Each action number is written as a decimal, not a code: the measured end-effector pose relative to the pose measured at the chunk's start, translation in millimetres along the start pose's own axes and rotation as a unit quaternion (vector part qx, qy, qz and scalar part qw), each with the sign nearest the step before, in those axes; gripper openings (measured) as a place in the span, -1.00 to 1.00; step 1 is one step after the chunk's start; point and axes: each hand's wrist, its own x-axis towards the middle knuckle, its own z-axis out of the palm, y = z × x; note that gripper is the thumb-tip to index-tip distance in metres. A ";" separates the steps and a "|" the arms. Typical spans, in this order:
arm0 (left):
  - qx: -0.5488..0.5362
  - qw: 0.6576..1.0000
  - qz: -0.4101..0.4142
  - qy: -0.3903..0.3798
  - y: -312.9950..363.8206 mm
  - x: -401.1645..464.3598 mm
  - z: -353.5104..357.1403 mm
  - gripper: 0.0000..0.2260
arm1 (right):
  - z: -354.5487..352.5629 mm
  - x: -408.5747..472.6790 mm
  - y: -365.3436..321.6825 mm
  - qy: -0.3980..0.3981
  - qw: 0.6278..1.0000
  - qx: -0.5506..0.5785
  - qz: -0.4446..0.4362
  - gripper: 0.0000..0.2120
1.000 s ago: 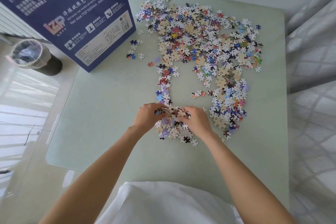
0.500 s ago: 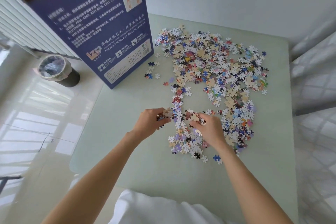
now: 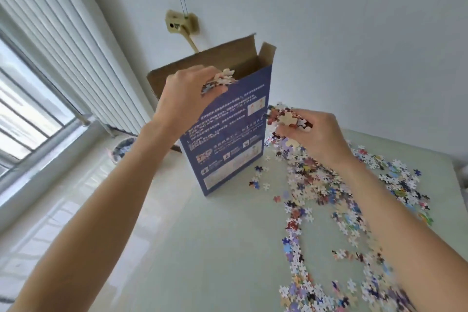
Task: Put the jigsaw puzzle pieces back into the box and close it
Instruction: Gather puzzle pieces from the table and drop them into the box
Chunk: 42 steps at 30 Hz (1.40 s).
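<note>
Head view: the blue box (image 3: 228, 134) stands upright near the table's (image 3: 215, 248) far left corner, long axis vertical, its open mouth pointing up with brown flaps raised. The left hand (image 3: 187, 99) is up at the box's top rim, fingers curled round a clutch of puzzle pieces (image 3: 222, 78) at the opening. The right hand (image 3: 314, 134), just right of the box, grips a second handful (image 3: 288, 118) above the table. Loose pieces (image 3: 329, 197) sprawl along the table's right side, towards the near edge.
</note>
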 end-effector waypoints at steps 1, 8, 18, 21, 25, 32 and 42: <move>0.024 1.000 -0.003 -0.016 -7.2 10.2 -0.7 -0.77 | -2.0 16.8 -8.8 0.003 1.000 -0.007 -0.023 -0.67; 0.131 0.972 -0.097 -0.171 -42.3 29.8 15.0 -0.73 | 15.2 121.1 -50.0 0.002 0.990 -0.069 -0.121 -0.57; 0.099 0.982 -0.082 -0.136 -42.0 21.8 10.5 -0.80 | 47.0 184.8 -54.4 -0.150 0.954 -0.157 -0.207 -0.68; 0.110 0.986 -0.059 -0.108 -42.9 13.7 10.4 -0.83 | 49.0 192.1 -55.4 -0.206 0.935 -0.202 -0.209 -0.74; 0.118 0.990 -0.036 -0.068 -43.4 5.6 10.5 -0.86 | 57.7 193.9 -58.8 -0.241 0.905 -0.277 -0.217 -0.77; 0.089 0.994 -0.037 -0.047 -49.6 1.3 15.9 -0.89 | 70.1 189.3 -58.4 -0.218 0.921 -0.221 -0.236 -0.83; 0.149 0.983 0.069 0.085 -31.2 -14.3 19.0 -0.88 | 61.1 116.5 -43.6 -0.051 0.930 -0.204 -0.301 -0.81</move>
